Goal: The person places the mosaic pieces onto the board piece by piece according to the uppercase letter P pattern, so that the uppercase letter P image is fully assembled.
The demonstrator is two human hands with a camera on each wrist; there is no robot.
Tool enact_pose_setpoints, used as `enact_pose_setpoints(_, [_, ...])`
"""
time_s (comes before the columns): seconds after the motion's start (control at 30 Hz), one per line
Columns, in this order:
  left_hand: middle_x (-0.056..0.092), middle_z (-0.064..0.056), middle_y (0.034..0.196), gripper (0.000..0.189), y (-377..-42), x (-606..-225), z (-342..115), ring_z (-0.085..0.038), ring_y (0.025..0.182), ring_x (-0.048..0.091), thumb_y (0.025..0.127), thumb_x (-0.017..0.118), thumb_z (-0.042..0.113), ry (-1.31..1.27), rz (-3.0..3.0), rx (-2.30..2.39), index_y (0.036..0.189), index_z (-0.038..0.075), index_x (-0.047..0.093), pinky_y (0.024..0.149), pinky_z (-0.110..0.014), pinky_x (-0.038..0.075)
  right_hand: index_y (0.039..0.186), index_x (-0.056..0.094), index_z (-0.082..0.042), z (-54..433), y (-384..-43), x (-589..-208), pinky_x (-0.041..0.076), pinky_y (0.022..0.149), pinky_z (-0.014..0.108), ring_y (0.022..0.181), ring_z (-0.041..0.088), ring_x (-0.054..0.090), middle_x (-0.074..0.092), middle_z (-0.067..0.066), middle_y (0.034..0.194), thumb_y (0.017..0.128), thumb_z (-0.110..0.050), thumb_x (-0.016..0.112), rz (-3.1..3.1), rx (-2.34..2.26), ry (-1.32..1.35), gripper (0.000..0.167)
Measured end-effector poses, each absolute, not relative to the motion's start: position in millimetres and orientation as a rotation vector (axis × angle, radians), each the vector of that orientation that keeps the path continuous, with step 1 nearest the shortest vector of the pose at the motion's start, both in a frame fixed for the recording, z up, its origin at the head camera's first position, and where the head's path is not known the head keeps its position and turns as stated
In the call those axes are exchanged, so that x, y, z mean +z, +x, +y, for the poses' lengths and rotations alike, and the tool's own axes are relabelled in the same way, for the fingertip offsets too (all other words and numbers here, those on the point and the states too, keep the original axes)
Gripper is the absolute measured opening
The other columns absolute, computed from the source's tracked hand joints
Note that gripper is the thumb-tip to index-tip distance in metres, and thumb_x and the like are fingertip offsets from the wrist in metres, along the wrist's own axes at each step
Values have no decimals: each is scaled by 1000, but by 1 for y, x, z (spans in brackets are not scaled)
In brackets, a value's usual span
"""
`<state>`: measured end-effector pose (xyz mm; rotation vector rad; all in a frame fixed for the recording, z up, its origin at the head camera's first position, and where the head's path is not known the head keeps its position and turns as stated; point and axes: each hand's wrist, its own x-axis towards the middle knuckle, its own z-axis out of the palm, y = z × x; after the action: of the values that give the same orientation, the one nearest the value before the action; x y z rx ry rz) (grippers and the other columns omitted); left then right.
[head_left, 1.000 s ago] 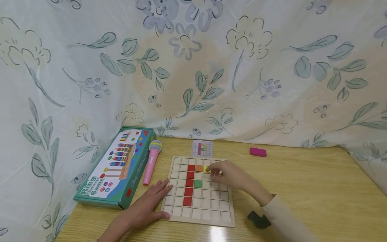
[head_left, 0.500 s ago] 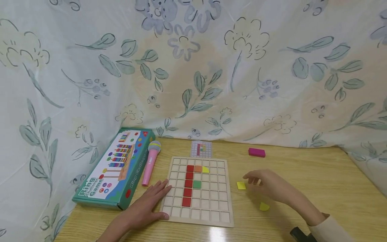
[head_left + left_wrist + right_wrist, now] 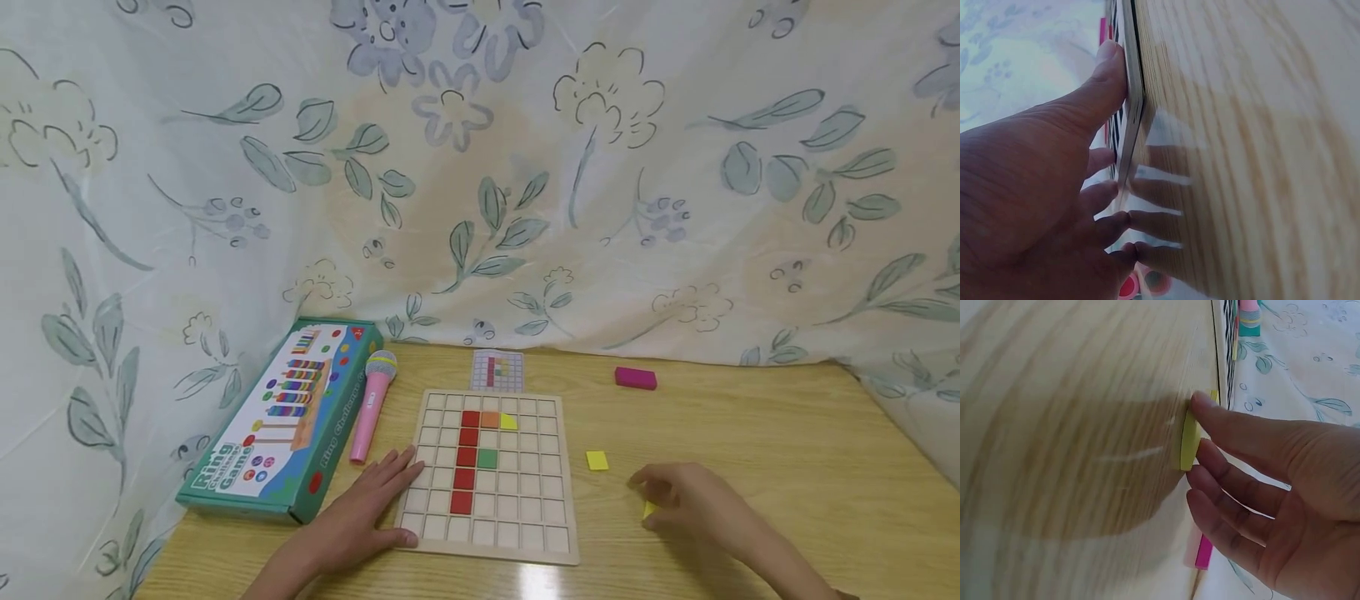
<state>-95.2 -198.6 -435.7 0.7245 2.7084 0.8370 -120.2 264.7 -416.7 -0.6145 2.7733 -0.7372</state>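
A wooden grid board (image 3: 525, 533) lies on the table. It bears a column of red square tiles (image 3: 465, 457), an orange tile (image 3: 490, 420), a yellow round-edged tile (image 3: 507, 422) and a green tile (image 3: 487, 459). My left hand (image 3: 352, 508) rests at the board's left edge, fingers spread and thumb on its near corner. Right of the board, my right hand (image 3: 697, 504) pinches a loose yellow tile (image 3: 1189, 442) low at the tabletop, thumb on one side and fingers on the other. In the head view this hand hides most of that tile.
A yellow square tile (image 3: 597, 461) lies between board and right hand. Behind the board is a pattern card (image 3: 497, 371); a magenta block (image 3: 635, 378) lies back right. To the left are a pink microphone (image 3: 371, 408) and a Ring Challenge Game box (image 3: 285, 417). Floral cloth (image 3: 480, 208) hangs behind.
My right hand has left the yellow round-edged tile on the board, moved right past the yellow square and down onto the other loose yellow tile. The left hand has stayed on the board's edge.
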Motion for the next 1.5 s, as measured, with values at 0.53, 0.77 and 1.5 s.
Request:
enact_pose_setpoints(0.53, [21, -7, 162, 87, -96, -434, -197, -38, 148, 15, 84, 63, 61, 718, 2708, 834, 153, 15, 36, 112, -63, 21, 106, 70, -4, 247, -133, -407, 55, 67, 26, 77, 4, 58, 65, -9, 85, 75, 2, 79, 2758, -828, -836, 33])
enact_pose_setpoints(0.77, [22, -8, 162, 87, -95, -434, -198, -38, 148, 15, 84, 63, 61, 714, 2708, 831, 152, 15, 36, 113, -62, 20, 111, 69, -3, 221, -148, -390, 55, 68, 24, 78, 5, 59, 63, -10, 83, 79, 2, 77, 2714, -923, -896, 33])
enact_pose_setpoints(1.5, [21, -7, 162, 86, -95, -437, -199, -38, 148, 15, 85, 63, 60, 733, 2716, 843, 153, 16, 36, 113, -63, 20, 112, 71, -6, 121, -188, -408, 54, 77, 25, 85, 10, 59, 66, -7, 89, 85, 0, 73, 2538, -1012, -1023, 27])
